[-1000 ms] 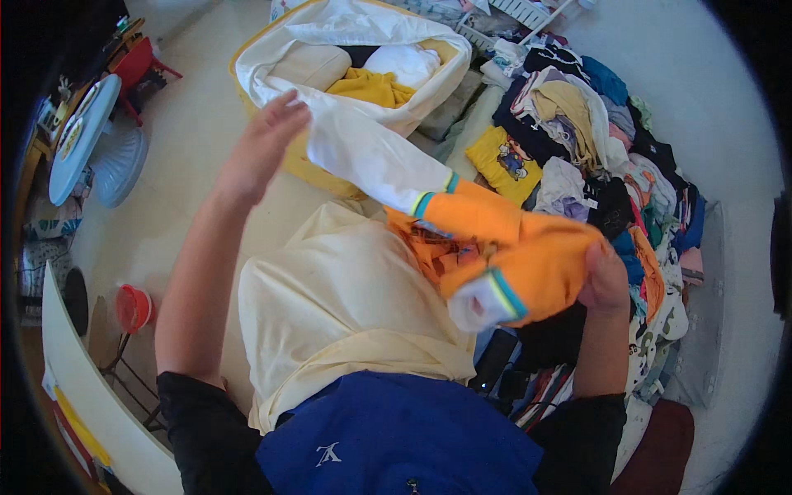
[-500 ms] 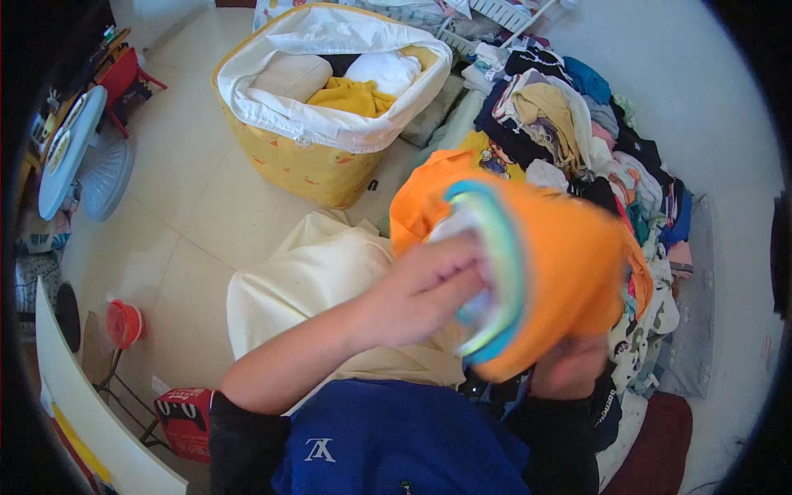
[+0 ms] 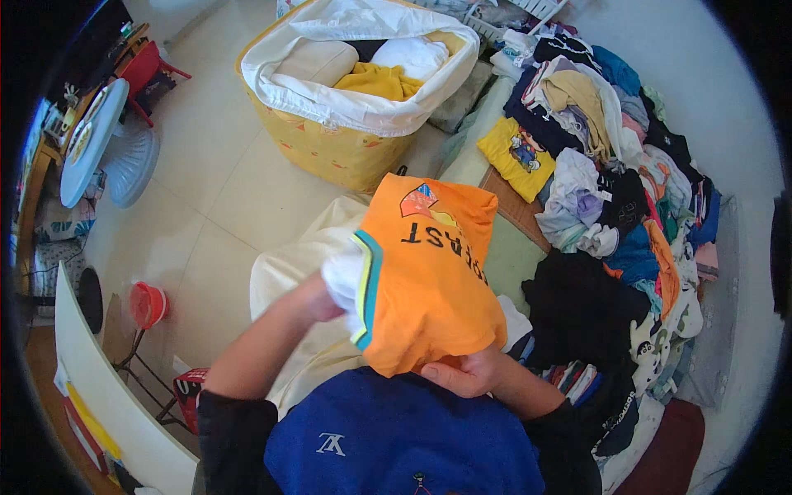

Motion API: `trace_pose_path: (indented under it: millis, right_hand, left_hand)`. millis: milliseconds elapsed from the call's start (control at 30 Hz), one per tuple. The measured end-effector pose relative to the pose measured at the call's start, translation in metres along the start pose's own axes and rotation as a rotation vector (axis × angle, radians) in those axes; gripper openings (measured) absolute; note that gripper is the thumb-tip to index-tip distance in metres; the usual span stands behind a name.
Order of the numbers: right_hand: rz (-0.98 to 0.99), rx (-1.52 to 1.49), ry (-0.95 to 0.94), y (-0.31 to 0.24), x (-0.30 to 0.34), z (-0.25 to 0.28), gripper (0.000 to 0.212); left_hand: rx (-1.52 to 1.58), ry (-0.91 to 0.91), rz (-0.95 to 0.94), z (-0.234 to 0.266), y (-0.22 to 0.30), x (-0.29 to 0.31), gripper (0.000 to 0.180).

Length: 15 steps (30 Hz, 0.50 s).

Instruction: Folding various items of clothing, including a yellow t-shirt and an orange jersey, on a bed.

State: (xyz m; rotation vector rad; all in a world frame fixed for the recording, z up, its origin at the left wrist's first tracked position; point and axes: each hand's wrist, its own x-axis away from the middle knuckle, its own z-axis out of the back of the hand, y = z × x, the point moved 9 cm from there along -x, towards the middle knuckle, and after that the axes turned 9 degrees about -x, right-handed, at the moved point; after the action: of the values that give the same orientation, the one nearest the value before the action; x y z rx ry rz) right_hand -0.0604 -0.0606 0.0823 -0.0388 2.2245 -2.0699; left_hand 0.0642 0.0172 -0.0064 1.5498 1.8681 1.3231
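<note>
An orange garment point(image 3: 437, 280) with dark printed letters and a small colourful print is held up over my lap. Its left edge has a teal and yellow band with white cloth point(image 3: 345, 276) showing inside. My left hand point(image 3: 318, 300) reaches into that white cloth, which hides its fingers. On the lower right side, my right hand point(image 3: 466, 370) is closed on the orange cloth, thumb on top and the other fingers underneath. Cream cloth point(image 3: 285, 280) lies across my lap below the garment.
A yellow fabric basket point(image 3: 330, 157) with a white lining holds several clothes ahead. A large clothes pile point(image 3: 594, 165) spreads along the right. Beside it lies a folded yellow garment point(image 3: 516, 157). At left are a pale blue table point(image 3: 95, 144) and a red bucket point(image 3: 148, 304).
The orange garment has moved left and turned so its print shows. My left hand has moved left, its fingers now inside the white cloth. The right hand has come into clearer view.
</note>
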Motion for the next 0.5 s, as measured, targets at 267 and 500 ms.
trace_pose_path:
  millis: [267, 500]
  right_hand:
    - [-0.155, 0.544, 0.054, 0.005, -0.009, 0.008, 0.047]
    - [-0.357, 0.981, -0.573, 0.041, 0.035, -0.011, 0.044]
  left_hand:
    - [0.121, 0.902, -0.119, 0.166, 0.074, 0.156, 0.027]
    - [-1.202, 1.408, -0.076, 0.165, 0.074, 0.204, 0.044]
